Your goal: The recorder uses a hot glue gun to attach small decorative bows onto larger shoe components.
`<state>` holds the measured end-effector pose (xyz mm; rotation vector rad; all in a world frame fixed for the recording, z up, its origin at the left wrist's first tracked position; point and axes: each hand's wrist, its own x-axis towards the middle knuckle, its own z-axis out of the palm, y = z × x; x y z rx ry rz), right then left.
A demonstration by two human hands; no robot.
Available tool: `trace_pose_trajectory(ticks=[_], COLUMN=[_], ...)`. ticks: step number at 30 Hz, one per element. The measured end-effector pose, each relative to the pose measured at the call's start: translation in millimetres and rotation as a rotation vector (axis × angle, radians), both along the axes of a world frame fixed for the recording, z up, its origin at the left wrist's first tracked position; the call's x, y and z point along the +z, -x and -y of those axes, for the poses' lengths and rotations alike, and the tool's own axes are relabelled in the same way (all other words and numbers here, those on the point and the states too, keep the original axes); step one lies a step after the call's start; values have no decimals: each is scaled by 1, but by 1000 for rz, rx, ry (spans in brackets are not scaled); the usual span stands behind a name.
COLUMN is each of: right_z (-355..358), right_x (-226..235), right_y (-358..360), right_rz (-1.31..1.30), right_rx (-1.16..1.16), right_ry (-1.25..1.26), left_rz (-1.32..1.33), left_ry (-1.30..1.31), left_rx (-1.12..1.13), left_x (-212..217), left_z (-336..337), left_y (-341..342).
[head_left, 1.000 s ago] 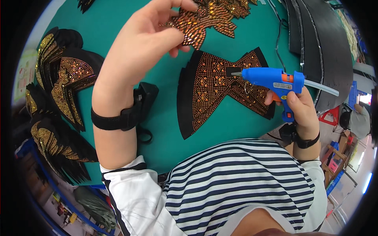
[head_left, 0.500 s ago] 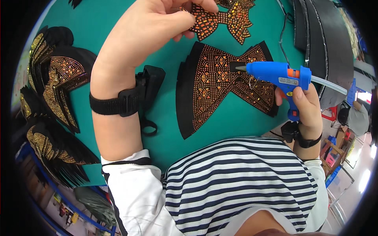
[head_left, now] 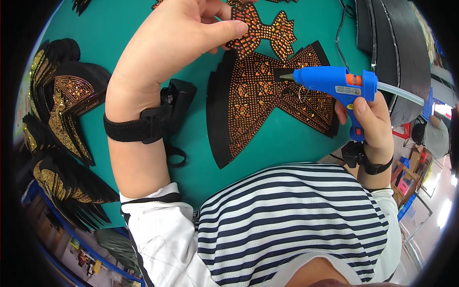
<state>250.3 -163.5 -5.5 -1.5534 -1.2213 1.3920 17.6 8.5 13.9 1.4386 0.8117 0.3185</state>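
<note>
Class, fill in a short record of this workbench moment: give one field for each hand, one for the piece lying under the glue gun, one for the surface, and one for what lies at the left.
Left hand: left hand pinches a small orange sequinned bow-shaped patch between thumb and fingers
Right hand: right hand grips a blue hot glue gun, nozzle pointing left
Under the nozzle: large black fan-shaped fabric piece with orange studs, lying flat
Surface: teal table
At left: stack of black pieces with gold sequins
</note>
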Motion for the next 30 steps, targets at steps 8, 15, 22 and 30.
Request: trace_pose_trajectory(ticks=[8, 15, 22, 30], right_z=[0, 1, 4, 6], right_x=[0, 0, 4, 4], right_y=[2, 0, 0, -1], right_rz=[43, 38, 79, 109], right_rx=[-60, -34, -57, -95], right_ry=[-3, -20, -34, -18], left_rz=[-42, -48, -60, -34], left_ry=[-49, -62, -72, -112], left_rx=[34, 28, 26, 1], left_x=[-10, -10, -9, -11], left_z=[-2, -1, 1, 0], left_y=[-1, -1, -3, 1])
